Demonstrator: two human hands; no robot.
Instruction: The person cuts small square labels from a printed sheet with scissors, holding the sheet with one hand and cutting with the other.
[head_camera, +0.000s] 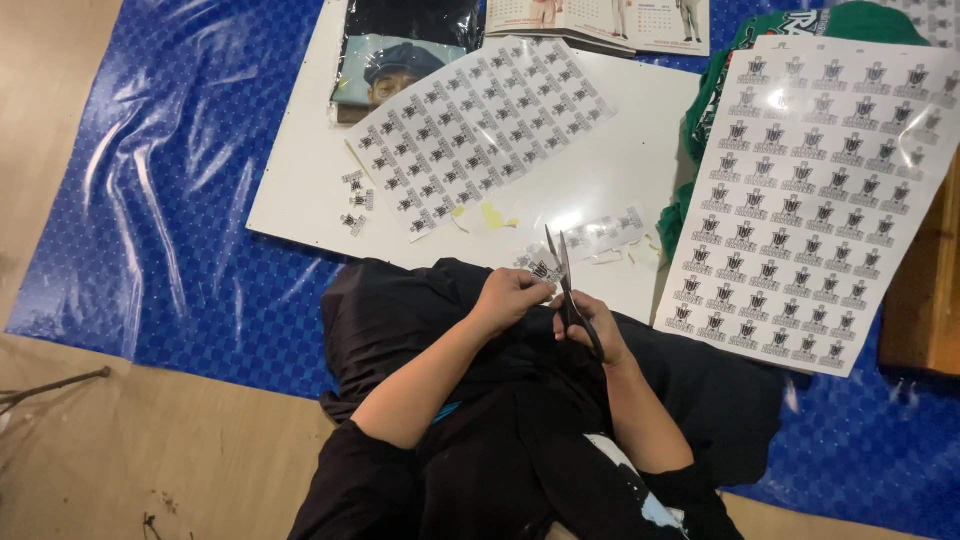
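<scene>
Right hand (590, 325) has its grip clamped on black scissors (565, 280), left hand (510, 295) pinching a small sticker piece (545, 266) over the white board (300, 190).

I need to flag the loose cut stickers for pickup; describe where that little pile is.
Start at the white board on the blue mat. Beside its part-cut sheet's left lower edge lie three cut stickers, the only loose singles, apart from any sheet.

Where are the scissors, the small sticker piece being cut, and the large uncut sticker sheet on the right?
scissors (566, 275): head view, on the blades just above the right hand.
small sticker piece (544, 266): head view, on its printed face by the left fingertips.
large sticker sheet (815, 190): head view, mid-sheet.
</scene>
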